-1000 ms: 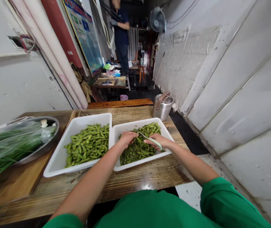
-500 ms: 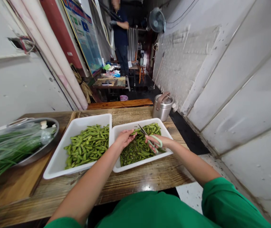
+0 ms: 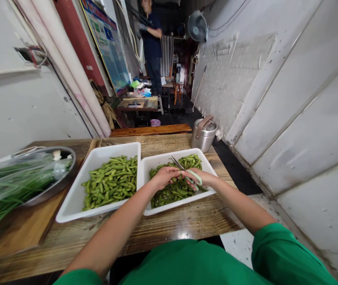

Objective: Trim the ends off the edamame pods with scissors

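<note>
My right hand (image 3: 200, 178) is closed round the pale green handles of a pair of scissors (image 3: 196, 178), whose blades point up and to the left. Close against it, my left hand (image 3: 166, 176) pinches a green edamame pod, mostly covered by the fingers. Both hands are over the right white tray (image 3: 163, 210), which holds edamame pods (image 3: 183, 190) and small trimmed bits. Beside it on the left, another white tray (image 3: 68, 211) contains a heap of edamame pods (image 3: 112, 180).
A metal bowl (image 3: 72, 168) of bagged green stalks (image 3: 23, 178) rests on a wooden board (image 3: 32, 229) at left. A lidded steel pail (image 3: 203, 136) stands at the table's far right corner. Further back are a wooden bench (image 3: 151, 130) and a standing person (image 3: 152, 47).
My left hand has moved right, up to my right hand, with its fingers now meeting those by the scissors. The pod that stuck out of it is now mostly hidden.
</note>
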The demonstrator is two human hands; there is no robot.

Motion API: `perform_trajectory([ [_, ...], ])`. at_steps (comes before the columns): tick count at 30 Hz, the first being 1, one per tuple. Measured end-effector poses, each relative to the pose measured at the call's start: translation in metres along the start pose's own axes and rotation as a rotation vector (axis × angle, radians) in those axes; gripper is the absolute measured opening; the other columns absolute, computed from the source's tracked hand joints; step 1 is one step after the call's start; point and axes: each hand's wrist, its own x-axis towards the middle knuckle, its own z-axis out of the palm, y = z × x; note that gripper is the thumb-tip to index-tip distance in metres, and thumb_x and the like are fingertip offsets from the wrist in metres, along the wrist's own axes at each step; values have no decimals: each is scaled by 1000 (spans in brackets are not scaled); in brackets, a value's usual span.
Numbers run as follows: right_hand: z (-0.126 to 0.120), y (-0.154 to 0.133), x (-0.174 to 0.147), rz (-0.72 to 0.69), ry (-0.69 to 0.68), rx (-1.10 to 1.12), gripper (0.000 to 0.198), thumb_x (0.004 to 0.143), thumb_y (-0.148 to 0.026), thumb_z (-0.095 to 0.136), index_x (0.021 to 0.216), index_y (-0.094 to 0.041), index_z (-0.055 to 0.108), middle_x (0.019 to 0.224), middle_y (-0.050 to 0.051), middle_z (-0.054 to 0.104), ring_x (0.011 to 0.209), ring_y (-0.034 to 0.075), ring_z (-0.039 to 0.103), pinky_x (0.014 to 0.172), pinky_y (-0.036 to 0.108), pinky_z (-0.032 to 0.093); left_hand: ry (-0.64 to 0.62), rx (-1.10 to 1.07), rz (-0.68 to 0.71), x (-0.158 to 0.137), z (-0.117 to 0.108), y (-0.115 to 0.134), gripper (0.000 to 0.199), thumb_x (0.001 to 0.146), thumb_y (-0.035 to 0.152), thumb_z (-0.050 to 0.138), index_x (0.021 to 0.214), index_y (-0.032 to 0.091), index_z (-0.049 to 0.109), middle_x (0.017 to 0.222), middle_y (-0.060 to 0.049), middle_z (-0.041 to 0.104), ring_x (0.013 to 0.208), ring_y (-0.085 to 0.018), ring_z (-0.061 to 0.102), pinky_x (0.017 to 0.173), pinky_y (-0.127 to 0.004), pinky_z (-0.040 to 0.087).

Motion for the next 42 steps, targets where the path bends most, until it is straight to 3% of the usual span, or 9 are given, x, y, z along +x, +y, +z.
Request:
perform_trajectory([
  [2, 0, 0, -1, -10, 33, -25, 40, 72, -54, 53, 74, -15, 47, 48, -5, 47, 32, 6, 41, 31, 18, 37, 43, 28, -13, 0, -1, 0, 39, 50, 37, 74, 77, 12, 63, 60, -1, 58, 46, -5, 44, 39, -16, 25],
  [7, 1, -1, -3, -57, 91, -134, 41, 69, -55, 56, 66, -17, 41, 47, -6, 42, 33, 5, 37, 30, 17, 33, 341, 48, 35, 6, -6, -4, 34, 47, 36, 75, 64, 13, 57, 51, 3, 52, 41, -5, 40, 39, -17, 26],
  [10, 3, -3, -5, -62, 93, -216, 41, 68, -55, 56, 66, -17, 42, 47, -7, 39, 34, 5, 36, 32, 17, 32, 403, 52, 67, 8, -7, -5, 32, 46, 34, 75, 64, 14, 58, 49, 4, 50, 41, -5, 40, 39, -18, 27],
  [17, 1, -5, -6, -152, 188, -430, 39, 67, -53, 57, 66, -14, 51, 49, -5, 39, 41, 6, 35, 39, 18, 28, 384, -1, 67, 9, -8, -6, 33, 47, 30, 76, 74, 13, 67, 51, 2, 54, 41, -5, 39, 41, -18, 27],
  [27, -2, -4, -8, -187, 205, -510, 38, 68, -52, 56, 68, -14, 54, 53, -4, 43, 43, 6, 37, 42, 19, 29, 269, 9, 110, 13, -12, -9, 32, 55, 34, 71, 78, 12, 68, 63, -2, 61, 42, -4, 37, 40, -18, 25],
  [35, -3, -1, -8, -93, 166, -369, 41, 65, -53, 60, 59, -17, 42, 38, -7, 35, 30, 6, 34, 29, 17, 23, 297, -7, 70, 12, -12, -10, 36, 50, 33, 75, 79, 12, 67, 52, 2, 53, 41, -4, 38, 39, -17, 26],
  [38, -2, 0, -6, -80, 147, -251, 42, 65, -53, 61, 60, -17, 40, 41, -7, 38, 30, 5, 36, 28, 17, 28, 325, -153, 53, 11, -15, -5, 31, 51, 29, 75, 74, 12, 62, 52, 3, 52, 39, -2, 38, 36, -15, 22],
  [42, -1, -2, -3, 44, 4, -68, 43, 72, -59, 50, 74, -16, 45, 47, -5, 47, 34, 7, 43, 31, 18, 37, 293, -350, 20, 11, -20, 3, 21, 56, 19, 73, 64, 10, 56, 56, 0, 55, 39, -1, 39, 34, -13, 18],
])
